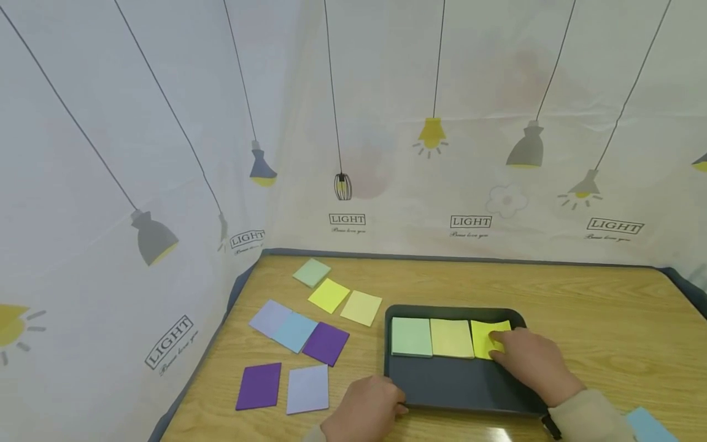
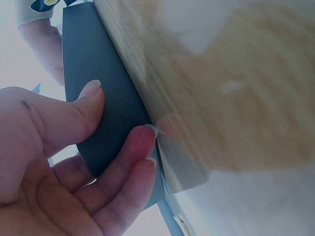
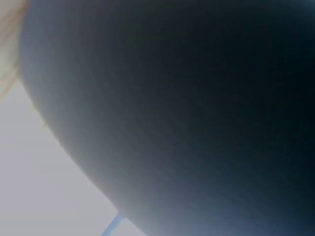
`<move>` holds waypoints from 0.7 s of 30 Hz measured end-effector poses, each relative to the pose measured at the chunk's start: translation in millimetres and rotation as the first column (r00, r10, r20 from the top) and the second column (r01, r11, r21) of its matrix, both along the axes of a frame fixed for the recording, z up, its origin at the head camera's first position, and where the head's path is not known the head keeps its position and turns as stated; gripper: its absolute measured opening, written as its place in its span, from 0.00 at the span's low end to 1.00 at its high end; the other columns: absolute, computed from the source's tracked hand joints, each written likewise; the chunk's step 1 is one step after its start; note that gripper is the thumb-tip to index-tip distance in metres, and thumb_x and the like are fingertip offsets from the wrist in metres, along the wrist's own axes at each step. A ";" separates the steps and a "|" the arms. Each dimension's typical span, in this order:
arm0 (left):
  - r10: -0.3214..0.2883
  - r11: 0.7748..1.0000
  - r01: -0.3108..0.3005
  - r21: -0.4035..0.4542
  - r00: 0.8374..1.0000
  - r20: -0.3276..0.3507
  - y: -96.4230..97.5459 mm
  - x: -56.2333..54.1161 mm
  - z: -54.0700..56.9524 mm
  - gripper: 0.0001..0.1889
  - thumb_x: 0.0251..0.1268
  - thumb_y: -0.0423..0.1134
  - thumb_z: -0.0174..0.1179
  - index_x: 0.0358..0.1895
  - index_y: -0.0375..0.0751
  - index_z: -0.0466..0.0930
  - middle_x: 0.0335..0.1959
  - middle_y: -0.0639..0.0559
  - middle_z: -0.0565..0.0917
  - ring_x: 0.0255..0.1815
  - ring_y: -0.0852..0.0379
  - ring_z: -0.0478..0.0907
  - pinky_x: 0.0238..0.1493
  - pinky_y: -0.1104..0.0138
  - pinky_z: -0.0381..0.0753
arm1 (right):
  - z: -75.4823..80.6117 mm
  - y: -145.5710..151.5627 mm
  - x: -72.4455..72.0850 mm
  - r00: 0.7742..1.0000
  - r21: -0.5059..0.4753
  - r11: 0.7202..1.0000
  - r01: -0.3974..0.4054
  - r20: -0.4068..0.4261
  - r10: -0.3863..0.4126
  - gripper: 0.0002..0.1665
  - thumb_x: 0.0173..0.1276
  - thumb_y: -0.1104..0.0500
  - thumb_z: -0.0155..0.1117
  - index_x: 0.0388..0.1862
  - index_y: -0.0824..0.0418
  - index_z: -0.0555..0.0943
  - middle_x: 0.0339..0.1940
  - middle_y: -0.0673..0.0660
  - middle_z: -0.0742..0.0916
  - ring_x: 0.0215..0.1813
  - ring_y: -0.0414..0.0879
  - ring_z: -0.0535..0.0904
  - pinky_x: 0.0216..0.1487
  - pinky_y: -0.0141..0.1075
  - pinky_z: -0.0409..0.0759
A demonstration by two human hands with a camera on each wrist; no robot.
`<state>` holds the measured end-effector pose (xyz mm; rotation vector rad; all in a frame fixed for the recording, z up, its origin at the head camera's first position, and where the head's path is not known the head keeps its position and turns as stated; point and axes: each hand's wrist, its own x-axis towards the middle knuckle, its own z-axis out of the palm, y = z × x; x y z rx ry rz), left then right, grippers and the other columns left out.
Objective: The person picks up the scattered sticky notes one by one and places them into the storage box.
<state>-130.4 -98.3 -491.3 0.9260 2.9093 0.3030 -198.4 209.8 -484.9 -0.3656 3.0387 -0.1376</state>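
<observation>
A dark grey tray (image 1: 442, 383) lies on the table. My left hand (image 1: 369, 410) holds its near left corner; in the left wrist view the thumb presses the outer wall (image 2: 101, 54) and curled fingers meet the lower edge. Along the tray's far side run a green sticky-note pad (image 1: 411, 336), a pale yellow pad (image 1: 452, 339) and a bright yellow pad (image 1: 482, 339). My right hand (image 1: 536, 362) reaches over the right rim and pinches the bright yellow pad with thumb and forefinger, hiding its right part. The dark tray wall (image 3: 172, 123) fills most of the right wrist view.
Left of the tray lie more pads: green (image 1: 312, 272), bright yellow (image 1: 329, 296), pale yellow (image 1: 361, 308), blue (image 1: 295, 332), plus lilac (image 1: 307, 389) and purple (image 1: 258, 386) ones. Another blue pad (image 1: 652, 425) is at the near right. A lamp-print sheet (image 1: 397, 184) borders the table.
</observation>
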 end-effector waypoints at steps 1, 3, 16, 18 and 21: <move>0.003 1.000 -0.003 0.001 1.000 0.005 -0.1 -0.2 0.4 0.05 0.64 0.45 0.69 0.30 0.54 0.90 0.21 0.64 0.81 0.25 0.70 0.74 0.24 0.75 0.71 | -0.3 -0.5 0.1 1.000 0.014 1.000 -0.006 -0.014 0.006 0.23 0.64 0.48 0.72 0.54 0.58 0.86 0.41 0.61 0.89 0.40 0.54 0.84 0.27 0.46 0.79; 0.008 1.000 -0.008 0.002 1.000 0.014 -0.2 -0.9 1.3 0.05 0.64 0.45 0.69 0.30 0.54 0.91 0.21 0.64 0.81 0.25 0.70 0.75 0.25 0.74 0.72 | 0.0 -1.7 0.9 0.999 0.033 0.999 -0.016 -0.038 0.017 0.22 0.64 0.49 0.72 0.54 0.57 0.87 0.38 0.60 0.88 0.38 0.53 0.83 0.26 0.45 0.77; 0.013 1.000 -0.013 -0.001 1.000 0.027 0.8 -1.2 2.8 0.05 0.64 0.44 0.69 0.30 0.53 0.90 0.22 0.64 0.83 0.25 0.70 0.75 0.25 0.74 0.72 | -1.5 -3.0 5.4 0.997 0.010 1.000 -0.007 -0.076 0.008 0.22 0.65 0.51 0.71 0.56 0.57 0.86 0.45 0.70 0.82 0.22 0.46 0.73 0.18 0.41 0.71; 0.017 1.000 -0.017 0.000 0.999 0.040 1.1 -1.0 2.8 0.05 0.65 0.44 0.69 0.30 0.53 0.91 0.22 0.64 0.82 0.26 0.70 0.75 0.25 0.74 0.72 | -2.4 -1.5 6.4 0.998 -0.020 1.000 -0.001 -0.070 0.000 0.23 0.65 0.51 0.71 0.57 0.58 0.85 0.44 0.68 0.81 0.22 0.45 0.72 0.18 0.40 0.70; 0.018 1.000 -0.019 0.002 0.998 0.054 1.3 -0.3 2.9 0.05 0.65 0.44 0.69 0.31 0.53 0.91 0.22 0.64 0.82 0.26 0.71 0.75 0.26 0.74 0.72 | -3.6 1.8 9.2 0.998 -0.076 0.997 0.006 -0.069 -0.011 0.25 0.64 0.51 0.72 0.58 0.60 0.84 0.42 0.63 0.80 0.21 0.43 0.69 0.18 0.38 0.67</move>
